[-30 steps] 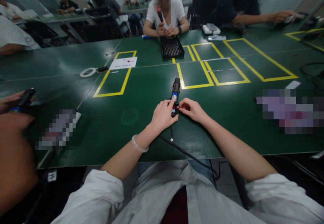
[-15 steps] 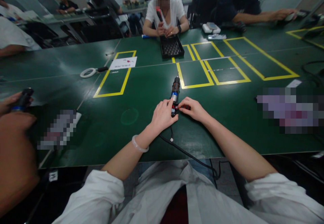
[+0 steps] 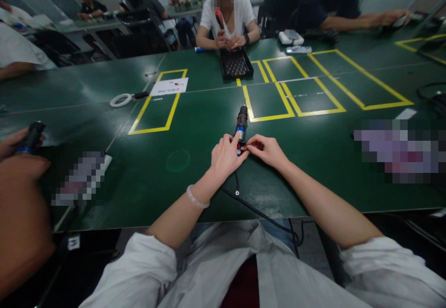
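Observation:
A slim, round corded tool (image 3: 241, 118), black with a blue and silver band and a thin tip, lies on the green table (image 3: 167, 182), pointing away from me. My left hand (image 3: 225, 154) is closed around its rear part, forefinger along the silver section. Small red parts, seemingly wires, show at that rear end. My right hand (image 3: 268, 151) pinches at the red parts from the right; the exact piece between thumb and forefinger is too small to name. A black cord (image 3: 258, 211) trails below to the table edge, and a ring terminal (image 3: 237, 193) lies beside it.
Yellow tape outlines (image 3: 272, 119) mark the table. A black tray (image 3: 237, 64) stands before a person opposite holding a red-and-black tool. A white card (image 3: 169, 86) and a coiled white cable (image 3: 121, 100) lie left. A neighbour's hand (image 3: 21, 168) holds a similar tool at far left.
My left hand has shifted slightly right and its thumb has come closer to my right fingers. My right hand stays at the tool's rear end, its fingers slightly moved.

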A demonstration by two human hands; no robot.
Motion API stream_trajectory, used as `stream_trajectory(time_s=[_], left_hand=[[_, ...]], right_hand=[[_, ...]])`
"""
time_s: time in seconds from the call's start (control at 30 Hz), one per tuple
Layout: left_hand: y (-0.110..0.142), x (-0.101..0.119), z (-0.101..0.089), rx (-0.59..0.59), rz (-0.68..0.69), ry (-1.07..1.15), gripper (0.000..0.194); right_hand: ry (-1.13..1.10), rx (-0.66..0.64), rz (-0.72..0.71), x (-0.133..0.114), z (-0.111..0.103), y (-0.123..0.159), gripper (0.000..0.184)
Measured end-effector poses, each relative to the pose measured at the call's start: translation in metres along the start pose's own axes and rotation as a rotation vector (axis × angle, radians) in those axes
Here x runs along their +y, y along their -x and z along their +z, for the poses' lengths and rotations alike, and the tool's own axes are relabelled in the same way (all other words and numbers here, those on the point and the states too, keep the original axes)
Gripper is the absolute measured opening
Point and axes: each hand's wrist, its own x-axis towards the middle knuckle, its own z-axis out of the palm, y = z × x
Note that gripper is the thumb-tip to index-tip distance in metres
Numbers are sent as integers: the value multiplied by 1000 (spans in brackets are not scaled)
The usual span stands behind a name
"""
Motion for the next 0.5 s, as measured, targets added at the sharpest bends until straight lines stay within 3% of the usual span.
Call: stream_trajectory(time_s=[0.5], left_hand=[[-2, 2, 0, 9, -14, -33, 65]], right_hand=[[-100, 22, 17, 2, -2, 0, 13]])
